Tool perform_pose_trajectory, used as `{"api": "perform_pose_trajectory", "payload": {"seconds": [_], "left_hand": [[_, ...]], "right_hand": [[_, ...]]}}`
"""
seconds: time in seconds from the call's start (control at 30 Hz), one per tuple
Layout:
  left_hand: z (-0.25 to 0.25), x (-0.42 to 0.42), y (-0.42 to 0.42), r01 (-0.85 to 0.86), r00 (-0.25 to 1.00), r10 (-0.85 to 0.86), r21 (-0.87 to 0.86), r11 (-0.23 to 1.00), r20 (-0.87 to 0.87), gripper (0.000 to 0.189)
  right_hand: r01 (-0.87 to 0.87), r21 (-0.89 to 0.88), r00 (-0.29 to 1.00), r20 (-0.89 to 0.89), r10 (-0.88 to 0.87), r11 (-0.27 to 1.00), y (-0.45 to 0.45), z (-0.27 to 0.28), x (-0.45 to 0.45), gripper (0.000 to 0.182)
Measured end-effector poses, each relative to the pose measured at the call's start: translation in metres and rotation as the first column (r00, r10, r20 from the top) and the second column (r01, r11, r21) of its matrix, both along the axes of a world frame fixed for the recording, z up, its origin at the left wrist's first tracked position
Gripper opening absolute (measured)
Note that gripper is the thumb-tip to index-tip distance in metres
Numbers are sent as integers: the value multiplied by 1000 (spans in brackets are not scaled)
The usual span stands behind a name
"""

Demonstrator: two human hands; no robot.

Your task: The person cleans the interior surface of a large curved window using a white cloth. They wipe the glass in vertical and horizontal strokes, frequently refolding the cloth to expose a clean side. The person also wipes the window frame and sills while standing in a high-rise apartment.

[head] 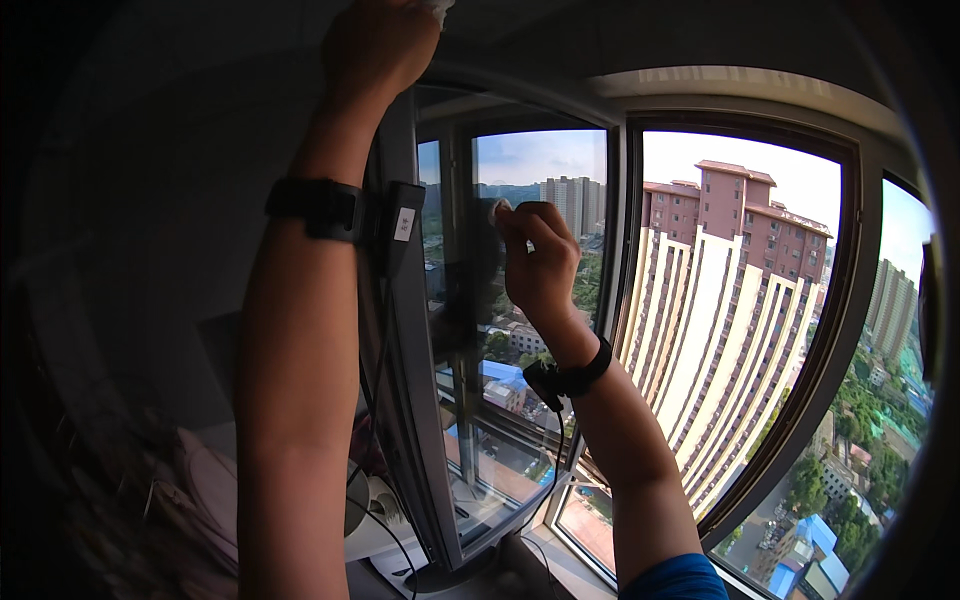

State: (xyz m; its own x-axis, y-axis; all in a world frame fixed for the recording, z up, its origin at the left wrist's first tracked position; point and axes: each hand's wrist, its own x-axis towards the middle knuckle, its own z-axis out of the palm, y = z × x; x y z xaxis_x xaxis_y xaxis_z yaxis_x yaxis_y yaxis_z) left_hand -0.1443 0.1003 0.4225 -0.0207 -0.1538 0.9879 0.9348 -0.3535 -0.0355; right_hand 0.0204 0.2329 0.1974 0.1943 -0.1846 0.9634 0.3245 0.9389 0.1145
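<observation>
The glass pane (450, 262) of an inward-opened window sash stands before me in its dark frame (442, 450). My left hand (382, 45) is raised above the sash's near upper corner, closed around a piece of white material (441, 7), perhaps tissue or cloth, cut off by the picture's top. My right hand (544, 255) is in front of the glass and pinches a small white wad (498, 210) between thumb and fingers; whether it touches the pane, I cannot tell. Each wrist wears a black strap with a cabled device.
An open window bay (731, 300) is at the right, with tall buildings far below and beyond. Under the sash are a windowsill (562, 555), a white surface holding round objects, and loose black cables (561, 450). Pale fabric (202, 480) lies at the dark lower left.
</observation>
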Motion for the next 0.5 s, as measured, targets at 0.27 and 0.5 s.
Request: {"api": "perform_pose_trajectory", "payload": {"seconds": [0.27, 0.5], "left_hand": [[-2, 5, -4, 86, 996, -86, -19, 996, 20, 26], [-12, 27, -14, 175, 984, -175, -24, 984, -3, 28]], "right_hand": [[55, -78, 995, -78, -61, 995, 15, -27, 19, 8], [237, -137, 946, -192, -260, 962, 54, 112, 75, 16]]}}
